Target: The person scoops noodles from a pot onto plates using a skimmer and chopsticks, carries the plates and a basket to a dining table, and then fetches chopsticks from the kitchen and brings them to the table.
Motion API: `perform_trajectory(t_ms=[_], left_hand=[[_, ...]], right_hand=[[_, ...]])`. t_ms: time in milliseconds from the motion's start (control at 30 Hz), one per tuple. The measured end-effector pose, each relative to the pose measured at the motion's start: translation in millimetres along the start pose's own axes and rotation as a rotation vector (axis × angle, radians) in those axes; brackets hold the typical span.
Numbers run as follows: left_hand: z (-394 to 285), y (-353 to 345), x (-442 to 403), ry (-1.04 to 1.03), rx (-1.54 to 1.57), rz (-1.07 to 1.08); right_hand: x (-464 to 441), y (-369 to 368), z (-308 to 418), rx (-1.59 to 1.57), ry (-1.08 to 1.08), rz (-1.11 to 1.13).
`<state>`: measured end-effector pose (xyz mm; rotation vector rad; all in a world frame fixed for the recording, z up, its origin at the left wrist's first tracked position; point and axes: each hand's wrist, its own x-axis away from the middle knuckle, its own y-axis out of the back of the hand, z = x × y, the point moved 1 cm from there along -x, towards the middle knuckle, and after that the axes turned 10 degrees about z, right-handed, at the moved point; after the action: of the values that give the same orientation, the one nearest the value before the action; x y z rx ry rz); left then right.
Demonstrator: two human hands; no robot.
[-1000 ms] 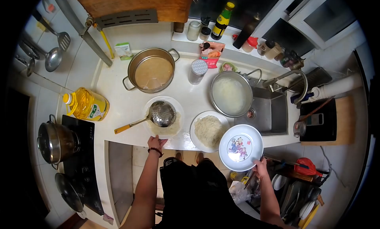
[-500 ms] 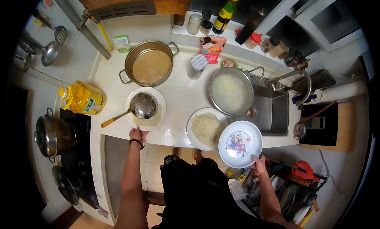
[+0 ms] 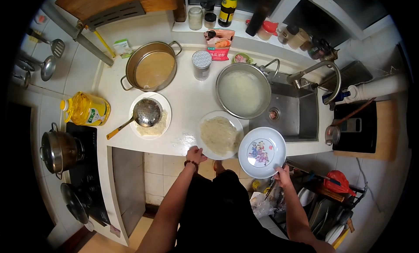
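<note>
My right hand grips the rim of a white plate with a coloured figure print, held at the counter's front edge. My left hand, with a dark beaded bracelet at the wrist, is at the lower left rim of a second plate heaped with pale shredded food; its fingers are close together at that rim. Further left, a slotted ladle lies on a third plate holding more pale food. Behind the middle plate stands a metal bowl of whitish liquid and food.
A large pot stands at the back left, near an oil jug. A lidded jar and a pink packet are behind. The sink and faucet are right; the stove is far left.
My left hand has left the ladle's plate and moved right to the plate of shredded food. The ladle's plate had earlier shifted left. My right hand still holds the printed plate.
</note>
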<state>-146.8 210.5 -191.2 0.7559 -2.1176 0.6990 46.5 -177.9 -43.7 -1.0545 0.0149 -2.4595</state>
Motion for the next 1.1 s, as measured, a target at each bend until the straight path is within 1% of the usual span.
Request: perform_trajectory(t_ms=[33,100,133,167,233,267,367,400,433,500,533,633,900,967,1000,1033,1067,1100], left_hand=[[-3,-3,5,0.001,-0.001,-0.002],[-10,-6,12,-0.079,-0.112,-0.108],[-14,-3,10,-0.135,-0.137,-0.152],[-13,2,8,-0.135,-0.139,-0.151],[-9,18,1,-0.174,-0.341,-0.264],[-7,26,-1,-0.169,-0.395,-0.341],[18,67,-31,-0.230,-0.451,-0.375],[-6,59,-9,-0.160,-0.354,-0.351],[-16,58,-1,-0.160,-0.357,-0.350],[-28,66,6,-0.149,-0.172,-0.341],[-31,74,8,-0.109,-0.172,-0.339],[-41,88,10,-0.088,-0.099,-0.360],[-45,113,11,-0.142,-0.069,-0.281],[-52,128,24,-0.239,-0.092,-0.346],[-55,153,29,-0.313,-0.454,-0.494],[-63,173,40,-0.456,-0.585,-0.630],[-69,207,37,-0.516,-0.892,-0.905],[-99,218,60,-0.532,-0.873,-0.918]], right_hand=[[2,-1,1,-0.009,-0.009,-0.023],[-1,0,2,-0.021,-0.018,-0.043],[-6,3,1,-0.028,-0.022,-0.010],[-9,8,-3,-0.033,-0.030,0.021],[-17,20,-14,-0.023,-0.028,0.049],[-20,19,-15,-0.017,-0.035,0.063],[-35,20,-20,0.009,-0.039,0.093],[-41,20,-24,-0.005,-0.045,0.109],[-47,21,-28,-0.017,-0.052,0.125],[-52,16,-30,-0.034,-0.063,0.148],[-50,8,-29,-0.032,-0.074,0.131],[-53,1,-32,-0.027,-0.081,0.134],[-72,-20,-47,0.004,-0.082,0.167],[-75,-27,-53,-0.010,-0.100,0.150],[-77,-30,-56,-0.013,-0.104,0.156],[-79,-31,-59,-0.021,-0.105,0.164],[-81,-31,-62,-0.029,-0.105,0.170],[-83,-30,-67,-0.030,-0.110,0.172]])
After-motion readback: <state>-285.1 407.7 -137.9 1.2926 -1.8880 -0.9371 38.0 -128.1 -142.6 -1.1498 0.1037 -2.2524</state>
